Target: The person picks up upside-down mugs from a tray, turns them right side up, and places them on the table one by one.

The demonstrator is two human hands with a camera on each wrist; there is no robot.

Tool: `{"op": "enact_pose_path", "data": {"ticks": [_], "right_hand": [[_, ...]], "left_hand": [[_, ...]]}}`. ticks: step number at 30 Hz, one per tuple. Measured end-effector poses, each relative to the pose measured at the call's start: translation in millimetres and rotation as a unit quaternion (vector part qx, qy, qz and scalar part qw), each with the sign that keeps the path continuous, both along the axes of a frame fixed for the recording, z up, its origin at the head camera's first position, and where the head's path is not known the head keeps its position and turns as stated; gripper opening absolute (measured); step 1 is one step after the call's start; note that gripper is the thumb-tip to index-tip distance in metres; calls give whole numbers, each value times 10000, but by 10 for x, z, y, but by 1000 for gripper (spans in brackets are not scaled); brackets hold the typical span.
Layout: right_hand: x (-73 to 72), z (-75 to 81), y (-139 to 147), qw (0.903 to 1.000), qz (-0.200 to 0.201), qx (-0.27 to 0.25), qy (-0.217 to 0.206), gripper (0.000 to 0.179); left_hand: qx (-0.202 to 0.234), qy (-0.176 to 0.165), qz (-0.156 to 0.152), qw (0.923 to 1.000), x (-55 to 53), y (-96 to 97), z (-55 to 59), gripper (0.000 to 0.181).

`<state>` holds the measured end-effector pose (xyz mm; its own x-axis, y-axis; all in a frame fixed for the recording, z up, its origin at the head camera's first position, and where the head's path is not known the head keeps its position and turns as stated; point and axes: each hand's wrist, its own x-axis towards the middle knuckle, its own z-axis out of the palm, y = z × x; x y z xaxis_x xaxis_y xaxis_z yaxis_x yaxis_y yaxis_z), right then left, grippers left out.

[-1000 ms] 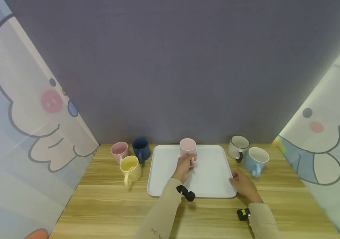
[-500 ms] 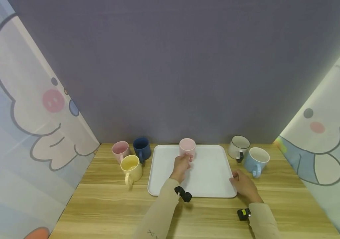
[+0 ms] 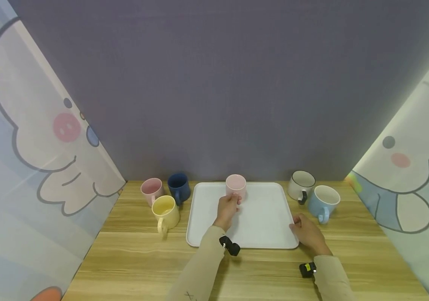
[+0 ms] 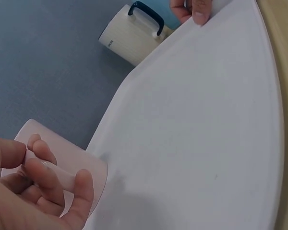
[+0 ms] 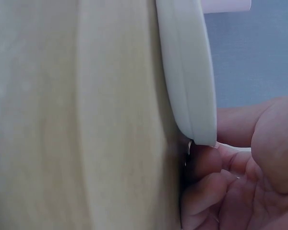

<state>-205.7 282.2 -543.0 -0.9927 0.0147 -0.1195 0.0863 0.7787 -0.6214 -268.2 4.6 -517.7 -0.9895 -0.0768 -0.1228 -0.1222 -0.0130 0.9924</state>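
Observation:
A pale pink mug (image 3: 235,182) stands upright at the back of the white tray (image 3: 263,221), a little left of its middle. My left hand (image 3: 226,210) holds it by the handle, with fingers curled around the handle (image 4: 62,177) in the left wrist view. At the tray's right edge, my right hand (image 3: 307,234) pinches the rim. The right wrist view shows the thumb over the tray's rim (image 5: 189,72) and the other fingers (image 5: 206,191) curled beneath it.
Left of the tray stand a darker pink mug (image 3: 152,186), a navy mug (image 3: 178,184) and a yellow mug (image 3: 166,217). On the right are a white mug (image 3: 300,186) with a black handle and a light blue mug (image 3: 319,205). A grey wall (image 3: 214,92) rises behind the wooden table (image 3: 131,259).
My left hand and the pale pink mug have shifted slightly left on the tray. The right hand and the other mugs have stayed in place.

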Motion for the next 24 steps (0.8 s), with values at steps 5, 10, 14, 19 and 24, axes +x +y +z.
{"op": "enact_pose_path", "data": {"ticks": [5,10,14,19,24], "right_hand": [[2,11,-6,10000,-7,36,-10,32],[10,36,-17,10000,-19,13,-47,31],[11,41,-22,10000,-16,26,-66,31],[8,33,-16,10000,-11,6,-29,31],[14,23,-7,10000,-3,-12,8,31]], "left_hand": [[-226,38,147,9996,3,-21,-8,31],[-425,83,228,9988,10,-47,3,29],[-512,191,277,9981,12,-72,16,30],[-415,489,323,9974,34,-100,124,31],[-229,596,274,9976,67,-131,285,32]]}}
